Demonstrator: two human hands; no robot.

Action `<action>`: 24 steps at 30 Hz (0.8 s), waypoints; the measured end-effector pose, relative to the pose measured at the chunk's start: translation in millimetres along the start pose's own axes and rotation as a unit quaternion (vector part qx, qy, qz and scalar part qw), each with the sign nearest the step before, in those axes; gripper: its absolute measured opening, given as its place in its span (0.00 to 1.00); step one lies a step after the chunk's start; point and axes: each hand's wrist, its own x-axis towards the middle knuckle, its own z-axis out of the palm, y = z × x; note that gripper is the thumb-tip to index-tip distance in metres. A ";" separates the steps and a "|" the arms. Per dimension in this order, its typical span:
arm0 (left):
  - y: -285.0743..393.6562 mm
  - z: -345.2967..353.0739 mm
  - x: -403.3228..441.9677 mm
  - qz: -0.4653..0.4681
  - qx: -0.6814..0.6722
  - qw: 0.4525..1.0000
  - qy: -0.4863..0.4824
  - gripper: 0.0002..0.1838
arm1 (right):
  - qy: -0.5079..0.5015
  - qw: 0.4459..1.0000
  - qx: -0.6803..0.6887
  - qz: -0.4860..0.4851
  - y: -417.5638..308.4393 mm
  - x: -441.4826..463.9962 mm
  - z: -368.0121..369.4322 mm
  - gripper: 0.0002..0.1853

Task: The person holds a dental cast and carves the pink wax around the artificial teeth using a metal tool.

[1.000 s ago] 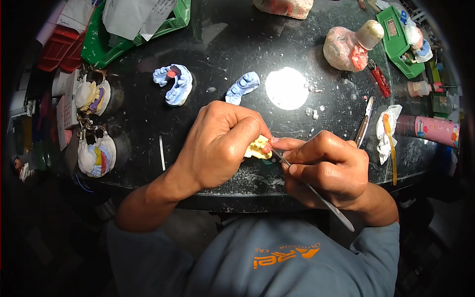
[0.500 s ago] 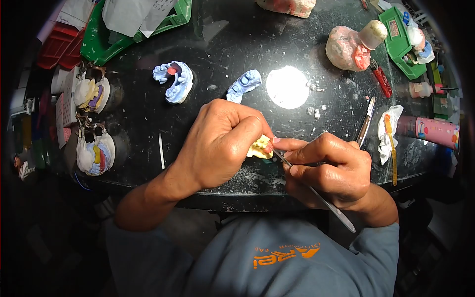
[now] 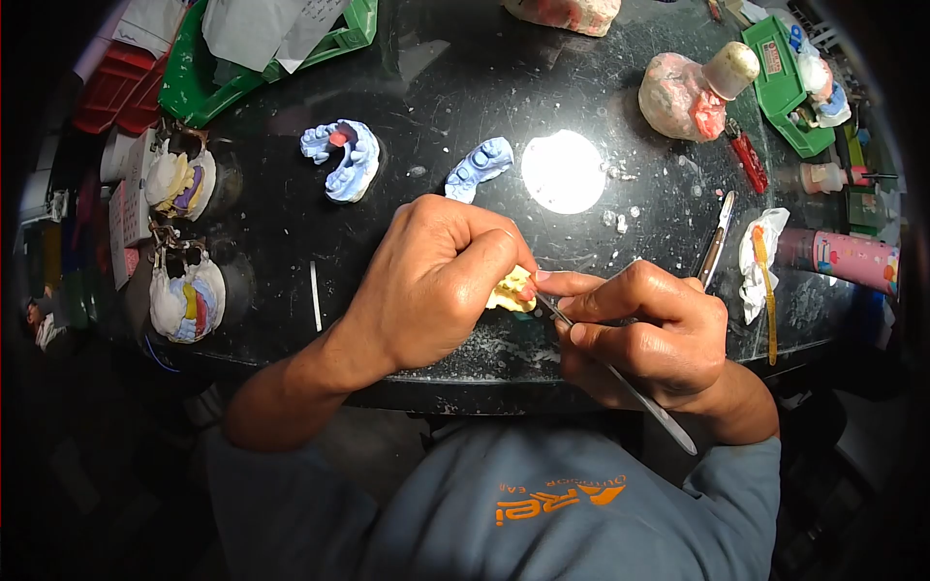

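A small yellow dental cast [image 3: 510, 293] with a reddish spot at its right end is pinched in my left hand [image 3: 436, 281], whose fingers cover much of it. My right hand [image 3: 649, 334] is closed around a thin metal wax carver [image 3: 630, 389]. The tool's tip lies at the cast's reddish end, and its broad end points down toward my shirt. Beyond my hands lie a blue partial dental cast [image 3: 479, 167] and a blue arch-shaped dental cast [image 3: 351, 163] with a red patch.
Two mounted dental models [image 3: 188, 298] stand at the left edge. A green tray [image 3: 199, 82] holds papers. On the right are a second carver [image 3: 717, 242], an orange-handled tool [image 3: 765, 290] on tissue, a red knife [image 3: 748, 160] and a wax-covered lump [image 3: 678, 97].
The yellow cast has shifted and turned very slightly in my left hand. Both hands otherwise hold nearly the same position, with the tool tip still at the cast.
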 end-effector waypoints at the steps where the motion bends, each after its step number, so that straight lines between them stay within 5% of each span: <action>1: -0.2 -0.3 0.0 -0.003 -0.001 1.000 -0.001 0.22 | -0.001 1.000 -0.004 0.000 0.1 -0.3 0.0 0.11; 24: -0.1 -0.4 0.1 0.004 0.009 1.000 -0.004 0.21 | -0.003 1.000 -0.017 -0.005 0.0 -0.1 -1.1 0.10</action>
